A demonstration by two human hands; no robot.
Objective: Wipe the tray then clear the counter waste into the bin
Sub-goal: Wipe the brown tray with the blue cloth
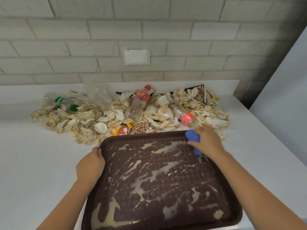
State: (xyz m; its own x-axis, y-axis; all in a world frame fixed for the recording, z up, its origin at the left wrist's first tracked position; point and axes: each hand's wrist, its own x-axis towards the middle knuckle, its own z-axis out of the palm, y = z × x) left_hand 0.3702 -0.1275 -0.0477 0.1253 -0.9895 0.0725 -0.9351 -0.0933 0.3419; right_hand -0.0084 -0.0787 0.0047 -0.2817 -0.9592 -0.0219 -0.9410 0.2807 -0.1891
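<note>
My left hand [90, 165] grips the smeared tray's [232, 205] rim; my right hand [207, 141] presses a blue cloth [192, 136] into its far corner.

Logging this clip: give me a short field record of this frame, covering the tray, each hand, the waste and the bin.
tray: brown, on the white counter, streaked with pale liquid, not yet wiped clean
left hand: grips the tray's far left corner
right hand: holds a blue cloth at the tray's far right corner
waste pile: crumpled paper, cups and three plastic bottles, behind the tray on the counter
bin: not in view
stage: wiping the tray; waste uncleared
</note>
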